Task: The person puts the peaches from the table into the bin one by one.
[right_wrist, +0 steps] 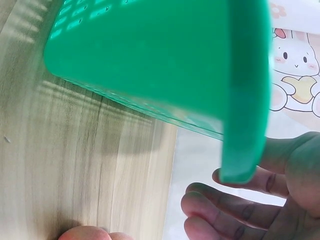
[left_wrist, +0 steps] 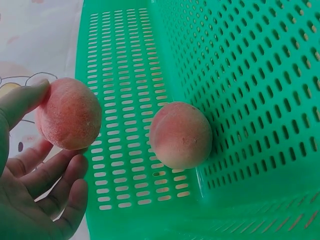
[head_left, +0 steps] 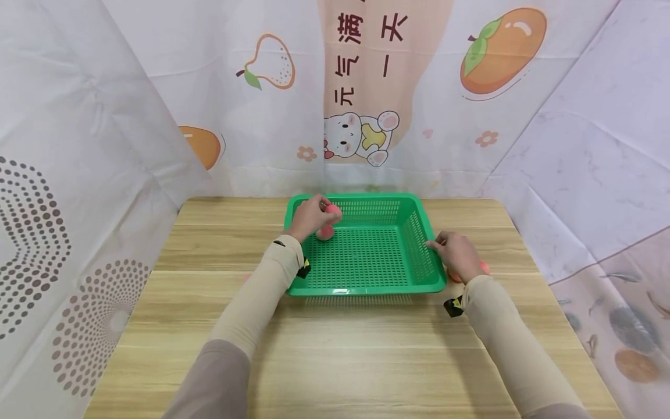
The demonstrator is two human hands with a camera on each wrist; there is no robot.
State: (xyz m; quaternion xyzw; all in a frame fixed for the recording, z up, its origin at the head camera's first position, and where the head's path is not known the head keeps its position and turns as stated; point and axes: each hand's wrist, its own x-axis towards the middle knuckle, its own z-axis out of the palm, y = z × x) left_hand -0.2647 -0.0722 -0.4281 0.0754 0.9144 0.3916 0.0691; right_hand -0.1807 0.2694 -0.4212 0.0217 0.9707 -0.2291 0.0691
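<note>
A pink peach (left_wrist: 70, 114) is pinched between the thumb and fingers of my left hand (head_left: 307, 217), over the left back part of a green plastic basket (head_left: 345, 291). Inside that basket a second peach (left_wrist: 181, 135) lies on the slotted floor, close to the wall. My right hand (head_left: 456, 251) pinches the basket's right rim (right_wrist: 245, 100), thumb over it and index finger below, with the other fingers loosely bent outside. Under the right wrist, more peaches (head_left: 484, 267) sit on the table, partly hidden by the hand.
The basket stands on a wood-grain table (head_left: 345, 355), towards its back edge. Printed curtains (head_left: 293, 134) hang behind and at both sides. A bit of something pink (head_left: 247, 277) shows left of the basket, mostly hidden by the left forearm.
</note>
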